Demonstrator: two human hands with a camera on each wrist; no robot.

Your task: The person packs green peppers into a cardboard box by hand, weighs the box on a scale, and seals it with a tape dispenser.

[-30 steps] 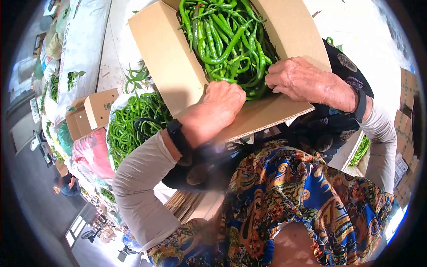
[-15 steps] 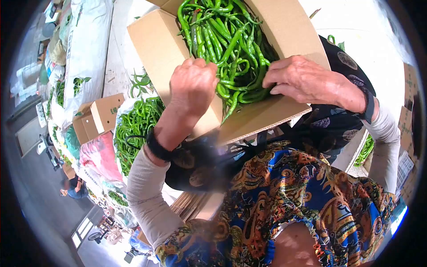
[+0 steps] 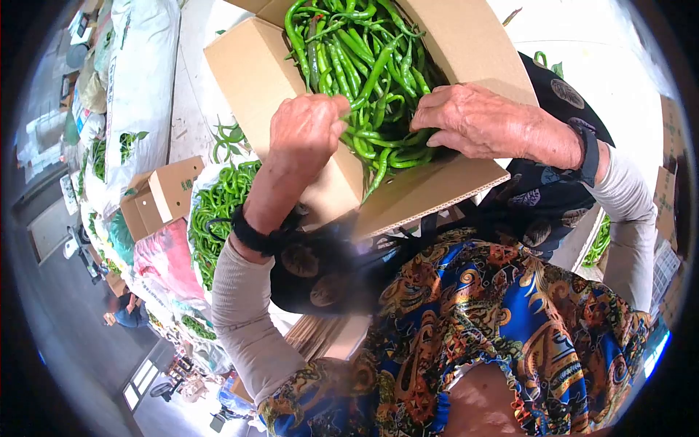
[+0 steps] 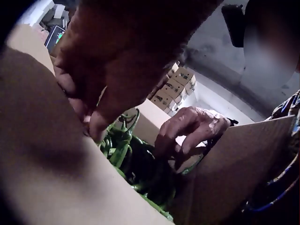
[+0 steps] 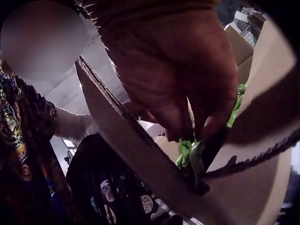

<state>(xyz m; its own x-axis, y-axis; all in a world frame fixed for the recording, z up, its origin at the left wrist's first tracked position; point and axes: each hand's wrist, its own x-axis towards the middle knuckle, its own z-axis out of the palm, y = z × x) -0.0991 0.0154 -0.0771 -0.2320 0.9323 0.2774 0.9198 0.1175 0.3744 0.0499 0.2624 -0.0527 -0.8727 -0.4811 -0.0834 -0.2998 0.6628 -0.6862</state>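
An open, plain brown cardboard box sits at the upper centre of the head view, tilted in the frame, its flaps spread outward. Long, slender green chili peppers, glossy and curved, lie tangled inside; one at the upper left is darker. Near the bottom corner, one pepper points its thin tip downward. The left hand is at the pile's lower left, the right hand at its lower right.

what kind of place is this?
Probably a produce packing or sorting area, though market or warehouse isn't clear: an open carton full of green peppers, another heap of peppers beside it, and a group of cartons in the left wrist view.
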